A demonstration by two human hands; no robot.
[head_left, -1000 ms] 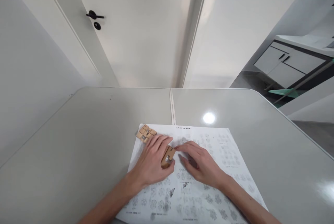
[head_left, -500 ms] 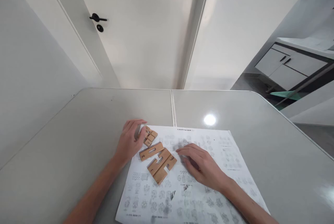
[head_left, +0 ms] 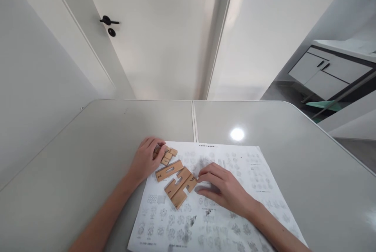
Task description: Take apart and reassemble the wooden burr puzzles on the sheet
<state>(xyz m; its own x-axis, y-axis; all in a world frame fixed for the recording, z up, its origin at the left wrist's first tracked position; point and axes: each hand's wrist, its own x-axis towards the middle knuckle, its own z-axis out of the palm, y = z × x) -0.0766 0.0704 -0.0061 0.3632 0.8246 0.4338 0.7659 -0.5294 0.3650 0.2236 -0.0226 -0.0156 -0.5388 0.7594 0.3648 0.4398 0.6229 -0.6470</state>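
Note:
My left hand [head_left: 146, 157] curls its fingers and thumb round the far end of a cluster of small wooden puzzle pieces [head_left: 168, 155] at the paper's upper left corner; part of the cluster is hidden under the fingers. Nearer to me lies a flat slotted wooden piece [head_left: 169, 171] marked 2. Two notched wooden pieces [head_left: 178, 191] lie side by side below it, numbers inked on them. My right hand [head_left: 222, 186] is open with bent fingers, thumb apart, its fingertips at the right edge of the piece marked 3. All the pieces rest on a printed sheet [head_left: 249, 205].
The sheet, covered with small diagrams, lies on a grey table [head_left: 88, 158] with a seam down the middle. Beyond the table's far edge is a white door [head_left: 158, 40] with a black handle [head_left: 108, 20]. A white cabinet [head_left: 326, 72] stands at the right.
My left fingers have closed further over the small pieces. My right hand has shifted slightly towards me and left, its fingertips now at the piece marked 3.

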